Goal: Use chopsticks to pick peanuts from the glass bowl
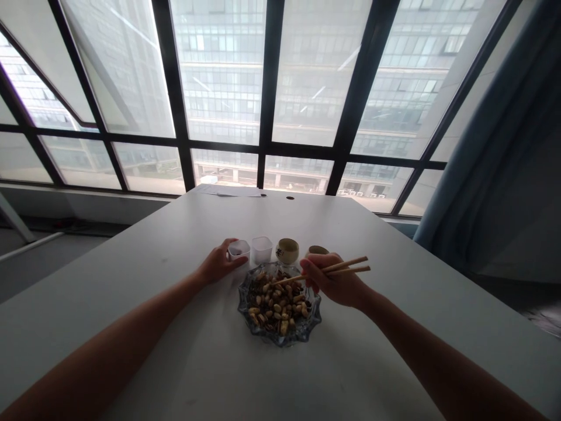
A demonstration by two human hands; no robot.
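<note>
A pair of wooden chopsticks (350, 268) is gripped in my right hand (335, 282), their tips over a scalloped glass bowl (243, 303). Nuts in shells (277, 309) fill the bowl, mixed with smaller dark pieces. My left hand (219, 263) is wrapped round a small translucent cup (239, 250) behind the bowl's left side; something dark lies inside it. Beside that cup stands a second translucent cup (262, 249). A round beige cup with dark writing (287, 251) is behind the bowl, and another beige cup (317, 249) is partly hidden by my right hand.
The white table (184, 351) reaches toward large dark-framed windows. Papers (228, 190) lie at its far edge, near a dark round hole (290, 198). A blue curtain (473, 146) hangs at the right.
</note>
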